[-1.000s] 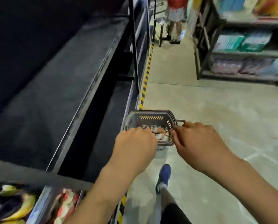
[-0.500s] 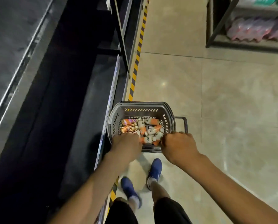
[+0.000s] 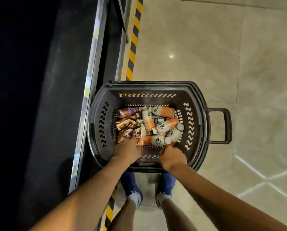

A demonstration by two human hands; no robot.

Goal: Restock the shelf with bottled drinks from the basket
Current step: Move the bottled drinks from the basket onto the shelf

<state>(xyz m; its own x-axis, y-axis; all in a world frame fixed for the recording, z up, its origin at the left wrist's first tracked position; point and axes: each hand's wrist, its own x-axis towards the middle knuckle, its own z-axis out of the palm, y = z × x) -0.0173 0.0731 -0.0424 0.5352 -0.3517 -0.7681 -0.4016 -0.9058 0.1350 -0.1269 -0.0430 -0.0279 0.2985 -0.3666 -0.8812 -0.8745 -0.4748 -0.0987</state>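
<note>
Dark plastic basket on the tiled floor at mid-frame, with a loop handle sticking out at its 3 o'clock. Dark shelf just beside the basket at its 9 o'clock, metal front edge running off toward 12 o'clock. Yellow-and-black striped tape on the floor along the foot of the shelf, out at 12 o'clock from the basket. Bottled drinks all lying in a loose heap on the basket's bottom: orange-and-white bottles from 12 round to 4 o'clock, brown bottles bunched at 9 o'clock, the two kinds touching in the middle. Left hand reached in over the near wall at 7 o'clock, knuckles up, fingers down among the brown bottles and hidden; cannot tell whether gripping one or only touching. Right hand inside the near wall at 5 o'clock, fingers curled under, just beside the nearest orange-and-white bottle; cannot tell whether holding anything. Two blue shoes on the floor just behind the basket at 6 o'clock
</note>
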